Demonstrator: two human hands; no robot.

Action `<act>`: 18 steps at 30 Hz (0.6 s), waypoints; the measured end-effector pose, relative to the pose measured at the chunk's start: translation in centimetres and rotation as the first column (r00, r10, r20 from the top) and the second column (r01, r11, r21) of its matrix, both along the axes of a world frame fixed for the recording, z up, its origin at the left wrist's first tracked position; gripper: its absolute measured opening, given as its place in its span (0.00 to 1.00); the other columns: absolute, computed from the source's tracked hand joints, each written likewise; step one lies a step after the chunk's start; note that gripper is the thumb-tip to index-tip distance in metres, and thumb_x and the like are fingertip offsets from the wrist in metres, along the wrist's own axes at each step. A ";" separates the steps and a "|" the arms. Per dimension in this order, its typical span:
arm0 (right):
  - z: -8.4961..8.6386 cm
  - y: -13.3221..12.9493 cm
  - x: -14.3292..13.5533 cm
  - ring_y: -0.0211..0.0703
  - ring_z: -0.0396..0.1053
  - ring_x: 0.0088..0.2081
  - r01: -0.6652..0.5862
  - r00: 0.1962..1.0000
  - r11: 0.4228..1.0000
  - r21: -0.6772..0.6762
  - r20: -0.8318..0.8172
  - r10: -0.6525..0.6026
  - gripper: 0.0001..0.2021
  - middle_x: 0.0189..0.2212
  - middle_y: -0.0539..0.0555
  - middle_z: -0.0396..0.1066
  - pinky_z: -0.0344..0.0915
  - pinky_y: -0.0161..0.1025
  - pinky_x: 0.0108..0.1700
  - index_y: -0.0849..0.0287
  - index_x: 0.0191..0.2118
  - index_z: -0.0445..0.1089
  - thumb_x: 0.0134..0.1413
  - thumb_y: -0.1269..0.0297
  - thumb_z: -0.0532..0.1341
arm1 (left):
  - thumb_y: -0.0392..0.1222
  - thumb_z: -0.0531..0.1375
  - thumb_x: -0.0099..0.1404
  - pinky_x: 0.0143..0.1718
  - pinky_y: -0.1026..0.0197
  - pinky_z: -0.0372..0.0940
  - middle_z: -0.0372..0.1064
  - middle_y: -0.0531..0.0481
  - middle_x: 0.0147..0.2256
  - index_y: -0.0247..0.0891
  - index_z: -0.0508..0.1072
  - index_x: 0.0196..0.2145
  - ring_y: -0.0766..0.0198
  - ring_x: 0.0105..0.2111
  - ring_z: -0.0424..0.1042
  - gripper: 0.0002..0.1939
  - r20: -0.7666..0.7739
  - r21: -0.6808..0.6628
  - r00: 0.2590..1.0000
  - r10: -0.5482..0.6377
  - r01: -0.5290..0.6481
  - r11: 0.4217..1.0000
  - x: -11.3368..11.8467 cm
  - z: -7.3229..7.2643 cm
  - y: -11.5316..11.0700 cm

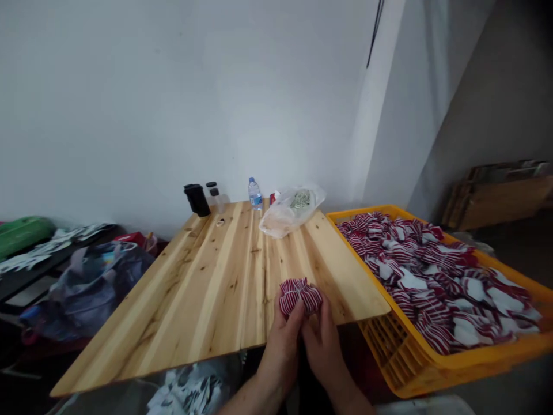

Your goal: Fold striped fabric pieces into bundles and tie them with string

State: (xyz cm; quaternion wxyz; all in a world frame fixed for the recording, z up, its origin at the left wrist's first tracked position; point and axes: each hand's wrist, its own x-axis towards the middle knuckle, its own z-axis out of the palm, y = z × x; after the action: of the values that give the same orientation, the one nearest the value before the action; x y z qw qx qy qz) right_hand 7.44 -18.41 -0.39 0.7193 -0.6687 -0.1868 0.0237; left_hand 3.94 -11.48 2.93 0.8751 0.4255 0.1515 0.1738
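Note:
A red-and-white striped cloth piece (pixel 290 300), gathered in the middle like a bow, is held up over the front edge of the wooden table (pixel 224 276). My left hand (pixel 284 327) grips it from the left, with the thumb pressed on its middle. On the other side my right hand (pixel 322 329) has its fingers closed round the right part of the cloth. The fingers behind the cloth are hidden. To the right, a yellow plastic crate (pixel 397 351) is heaped with similar striped cloth pieces (pixel 415 271), some showing white patches.
At the table's back stand a black cup (pixel 197 199), a water bottle (pixel 254 195) and a clear plastic bag (pixel 283 214) with small greenish contents. A grey-blue bag (pixel 97 288) lies at the left. Below the front edge is white-and-black material (pixel 188 392).

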 end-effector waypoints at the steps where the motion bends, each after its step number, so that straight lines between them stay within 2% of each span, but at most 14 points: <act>1: -0.1 -0.4 -0.2 0.53 0.60 0.61 0.032 0.999 0.999 -0.021 0.021 -0.031 0.28 0.60 0.61 0.61 0.57 0.54 0.63 0.56 0.62 0.55 0.59 0.56 0.60 | 0.47 0.64 0.63 0.61 0.54 0.57 0.68 0.45 0.56 0.45 0.61 0.60 0.56 0.56 0.67 0.30 -0.011 -0.010 1.000 -0.002 0.002 1.000 0.0 0.0 -0.4; 5: -0.8 -2.5 -0.6 0.56 0.62 0.59 0.153 0.988 0.984 -0.086 0.008 -0.153 0.35 0.59 0.61 0.62 0.61 0.54 0.60 0.55 0.62 0.54 0.51 0.57 0.66 | 0.55 0.59 0.65 0.59 0.50 0.59 0.71 0.43 0.53 0.41 0.66 0.57 0.52 0.54 0.68 0.27 -0.047 -0.059 0.994 -0.094 0.092 0.994 0.0 0.4 -2.1; 8: -1.5 -4.5 -0.8 0.57 0.59 0.62 0.241 0.970 0.964 -0.116 0.022 -0.240 0.41 0.62 0.60 0.60 0.59 0.55 0.62 0.54 0.65 0.50 0.48 0.61 0.68 | 0.59 0.55 0.66 0.56 0.47 0.63 0.71 0.42 0.51 0.40 0.68 0.55 0.49 0.53 0.69 0.27 -0.085 -0.140 0.987 -0.137 0.125 0.982 0.4 0.3 -3.5; 10: -2.2 -6.0 -1.0 0.59 0.57 0.63 0.327 0.945 0.934 -0.144 0.067 -0.320 0.45 0.64 0.60 0.56 0.59 0.55 0.62 0.53 0.67 0.47 0.45 0.62 0.70 | 0.55 0.60 0.63 0.55 0.48 0.65 0.71 0.44 0.52 0.44 0.67 0.55 0.49 0.53 0.69 0.25 -0.140 -0.172 0.975 -0.173 0.148 0.974 0.7 -0.4 -4.7; 13: -4.4 -8.6 -1.3 0.61 0.57 0.63 0.479 0.875 0.859 -0.181 0.172 -0.452 0.44 0.64 0.61 0.56 0.60 0.55 0.61 0.53 0.66 0.50 0.44 0.58 0.70 | 0.47 0.66 0.58 0.57 0.53 0.62 0.67 0.47 0.56 0.51 0.66 0.53 0.52 0.57 0.66 0.26 -0.125 -0.139 0.942 -0.312 0.295 0.945 1.2 -2.7 -7.0; 15: -6.6 -11.0 -1.7 0.61 0.60 0.61 0.569 0.814 0.805 -0.169 0.258 -0.520 0.37 0.61 0.60 0.59 0.63 0.55 0.59 0.52 0.62 0.55 0.47 0.56 0.68 | 0.48 0.66 0.58 0.58 0.54 0.60 0.67 0.47 0.55 0.50 0.69 0.50 0.52 0.57 0.65 0.22 -0.096 -0.079 0.890 -0.446 0.440 0.895 1.4 -4.5 -8.6; 18: -10.5 -15.7 -2.9 0.60 0.67 0.55 0.641 0.753 0.749 -0.167 0.323 -0.573 0.28 0.55 0.60 0.67 0.67 0.54 0.54 0.51 0.58 0.61 0.52 0.56 0.64 | 0.50 0.67 0.58 0.59 0.50 0.57 0.68 0.45 0.54 0.49 0.70 0.51 0.51 0.56 0.65 0.23 -0.050 0.082 0.737 -0.674 0.676 0.732 1.4 -6.7 -10.1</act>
State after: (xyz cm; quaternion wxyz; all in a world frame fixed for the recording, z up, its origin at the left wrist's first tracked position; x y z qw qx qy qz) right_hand 4.55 -34.10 -10.92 0.5605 -0.7806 -0.0419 -0.2732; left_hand 5.32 -21.62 -3.79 0.8560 0.4940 -0.0144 -0.1519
